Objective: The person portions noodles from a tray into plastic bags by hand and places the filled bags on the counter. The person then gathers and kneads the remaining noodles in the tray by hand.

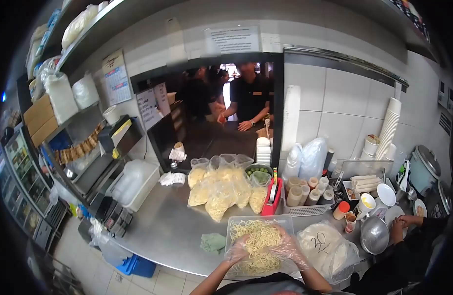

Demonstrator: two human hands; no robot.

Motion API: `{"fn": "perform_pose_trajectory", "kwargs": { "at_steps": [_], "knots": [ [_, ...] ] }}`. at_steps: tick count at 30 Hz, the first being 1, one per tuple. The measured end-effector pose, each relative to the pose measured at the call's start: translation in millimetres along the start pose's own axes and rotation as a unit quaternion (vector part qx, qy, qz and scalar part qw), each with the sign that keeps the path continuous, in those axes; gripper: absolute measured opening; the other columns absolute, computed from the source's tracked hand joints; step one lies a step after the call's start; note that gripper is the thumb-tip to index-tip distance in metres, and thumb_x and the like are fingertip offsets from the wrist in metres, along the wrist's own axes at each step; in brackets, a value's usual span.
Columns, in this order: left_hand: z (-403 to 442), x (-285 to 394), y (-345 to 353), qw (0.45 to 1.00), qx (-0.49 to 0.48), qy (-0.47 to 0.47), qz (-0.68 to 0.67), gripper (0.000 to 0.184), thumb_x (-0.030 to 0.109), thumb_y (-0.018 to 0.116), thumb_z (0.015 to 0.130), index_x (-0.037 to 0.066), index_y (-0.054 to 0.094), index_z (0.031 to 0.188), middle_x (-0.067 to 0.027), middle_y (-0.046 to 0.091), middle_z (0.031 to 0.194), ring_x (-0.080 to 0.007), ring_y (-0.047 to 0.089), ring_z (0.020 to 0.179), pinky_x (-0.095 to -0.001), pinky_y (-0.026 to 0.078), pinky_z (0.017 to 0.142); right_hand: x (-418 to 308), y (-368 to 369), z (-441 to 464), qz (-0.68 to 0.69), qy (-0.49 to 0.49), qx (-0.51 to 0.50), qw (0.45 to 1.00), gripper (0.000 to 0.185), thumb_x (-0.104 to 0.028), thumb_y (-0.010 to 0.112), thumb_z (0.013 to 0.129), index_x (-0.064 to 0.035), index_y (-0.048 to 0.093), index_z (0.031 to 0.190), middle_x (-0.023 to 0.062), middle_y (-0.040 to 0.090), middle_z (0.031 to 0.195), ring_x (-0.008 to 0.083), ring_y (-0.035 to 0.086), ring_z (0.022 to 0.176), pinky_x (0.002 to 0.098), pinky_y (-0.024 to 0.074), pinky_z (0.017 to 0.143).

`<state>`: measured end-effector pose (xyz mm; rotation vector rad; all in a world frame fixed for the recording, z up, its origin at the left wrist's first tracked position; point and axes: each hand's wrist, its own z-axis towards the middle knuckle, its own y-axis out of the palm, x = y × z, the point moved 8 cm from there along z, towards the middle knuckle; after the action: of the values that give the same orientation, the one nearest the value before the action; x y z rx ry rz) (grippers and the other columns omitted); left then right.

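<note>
A clear rectangular tub (pixel 230 227) full of pale noodles (pixel 258 237) stands at the counter's front edge. My left hand (pixel 237 250), in a clear plastic glove, is in the noodles on the left side, its fingers curled against them. On the right side my right hand (pixel 284 246), gloved too, has its fingers in the noodles. Several tied clear bags of noodles (pixel 219 202) lie behind the tub. To the right is a large plastic bag (pixel 327 248) marked 30. A green cloth (pixel 213 243) lies to the left.
Behind the tub stands a red tape dispenser (pixel 271 197), beside a basket of bottles (pixel 305 210). A metal bowl (pixel 375 235) is at the right, near a co-worker's hands (pixel 398 227). A white bin (pixel 138 184) stands left. People are visible through the opening.
</note>
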<state>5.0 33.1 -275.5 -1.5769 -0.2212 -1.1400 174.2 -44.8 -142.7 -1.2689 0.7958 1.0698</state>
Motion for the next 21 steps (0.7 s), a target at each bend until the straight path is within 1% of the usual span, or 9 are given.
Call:
{"fn": "perform_pose_trajectory", "kwargs": {
  "at_steps": [2, 5, 8, 11, 12, 15, 16, 19, 21],
  "knots": [
    [-19.1, 41.1, -19.5, 0.987, -0.096, -0.090, 0.089, 0.086, 0.039, 0.070, 0.073, 0.005, 0.030, 0.140, -0.0215, 0.045, 0.132, -0.0335, 0.044, 0.123, -0.0351, 0.032, 0.105, -12.5, -4.2, -4.1, -0.050, 0.078, 0.025, 0.995, 0.093, -0.030, 0.086, 0.062, -0.0057, 0.037, 0.138, 0.0141, 0.041, 0.137, 0.0235, 0.038, 0.128, 0.0352, 0.0324, 0.105],
    [-18.4, 15.1, 17.8, 0.926, -0.118, 0.058, 0.354, 0.090, 0.040, 0.070, 0.072, 0.006, 0.025, 0.143, -0.0198, 0.041, 0.137, -0.0308, 0.039, 0.128, -0.0377, 0.025, 0.109, 31.2, 10.5, -8.2, 0.004, 0.098, -0.005, 0.995, 0.090, -0.031, 0.084, 0.065, -0.0065, 0.037, 0.137, 0.0142, 0.041, 0.136, 0.0244, 0.037, 0.129, 0.0356, 0.0322, 0.105],
    [-28.1, 80.6, 4.3, 0.949, 0.002, 0.117, 0.293, 0.084, 0.037, 0.069, 0.076, 0.007, 0.027, 0.142, -0.0174, 0.036, 0.140, -0.0282, 0.035, 0.131, -0.0403, 0.020, 0.111, 45.3, 36.6, -9.7, 0.036, 0.001, -0.074, 0.997, 0.085, -0.028, 0.082, 0.068, -0.0073, 0.037, 0.137, 0.0147, 0.040, 0.138, 0.0254, 0.036, 0.130, 0.0363, 0.0319, 0.105],
    [-23.9, 91.9, -11.7, 0.992, 0.003, 0.117, -0.039, 0.076, 0.036, 0.069, 0.078, 0.010, 0.032, 0.139, -0.0150, 0.040, 0.137, -0.0268, 0.037, 0.128, -0.0415, 0.022, 0.110, 29.4, 36.0, -11.3, 0.014, -0.035, -0.034, 0.999, 0.084, -0.024, 0.081, 0.068, -0.0081, 0.037, 0.138, 0.0151, 0.044, 0.135, 0.0248, 0.039, 0.127, 0.0351, 0.0326, 0.105],
    [-25.4, 103.1, -24.2, 0.993, 0.013, 0.103, 0.059, 0.076, 0.048, 0.067, 0.077, 0.015, 0.035, 0.138, -0.0135, 0.046, 0.133, -0.0313, 0.042, 0.124, -0.0400, 0.027, 0.107, 20.7, 32.2, -8.3, 0.012, -0.032, -0.037, 0.999, 0.084, -0.024, 0.081, 0.067, -0.0078, 0.037, 0.137, 0.0152, 0.046, 0.133, 0.0243, 0.041, 0.126, 0.0350, 0.0335, 0.104],
    [-23.5, 98.9, -39.7, 1.000, 0.019, 0.006, 0.016, 0.065, 0.046, 0.068, 0.078, 0.016, 0.045, 0.131, -0.0129, 0.052, 0.126, -0.0321, 0.049, 0.116, -0.0396, 0.035, 0.103, -0.8, 21.1, -2.2, -0.003, -0.013, -0.035, 0.999, 0.079, -0.025, 0.080, 0.068, -0.0074, 0.041, 0.135, 0.0150, 0.051, 0.128, 0.0238, 0.046, 0.122, 0.0347, 0.0360, 0.102],
    [-25.9, 127.3, -64.7, 0.995, 0.050, 0.070, 0.050, 0.052, 0.036, 0.069, 0.078, 0.013, 0.053, 0.122, -0.0135, 0.059, 0.114, -0.0322, 0.057, 0.104, -0.0370, 0.043, 0.094, -0.7, 18.3, -1.0, -0.015, 0.000, -0.027, 1.000, 0.075, -0.028, 0.079, 0.069, -0.0077, 0.044, 0.133, 0.0147, 0.052, 0.128, 0.0243, 0.047, 0.121, 0.0347, 0.0369, 0.101],
    [-22.4, 100.9, -67.7, 0.999, 0.020, 0.040, -0.026, 0.046, 0.024, 0.067, 0.078, 0.012, 0.055, 0.120, -0.0139, 0.062, 0.109, -0.0320, 0.060, 0.099, -0.0341, 0.046, 0.090, -5.3, 5.7, -4.3, -0.087, 0.101, 0.014, 0.991, 0.065, -0.033, 0.075, 0.075, -0.0068, 0.049, 0.129, 0.0142, 0.052, 0.128, 0.0252, 0.048, 0.120, 0.0349, 0.0383, 0.099],
    [-22.4, 76.6, -58.6, 0.998, -0.014, -0.034, -0.045, 0.057, 0.020, 0.067, 0.075, 0.011, 0.049, 0.128, -0.0121, 0.055, 0.125, -0.0278, 0.049, 0.119, -0.0345, 0.038, 0.100, 8.0, 1.5, -3.4, -0.066, 0.142, 0.030, 0.987, 0.062, -0.034, 0.071, 0.079, -0.0058, 0.049, 0.129, 0.0141, 0.051, 0.128, 0.0253, 0.047, 0.121, 0.0352, 0.0377, 0.100]
  ]
}}
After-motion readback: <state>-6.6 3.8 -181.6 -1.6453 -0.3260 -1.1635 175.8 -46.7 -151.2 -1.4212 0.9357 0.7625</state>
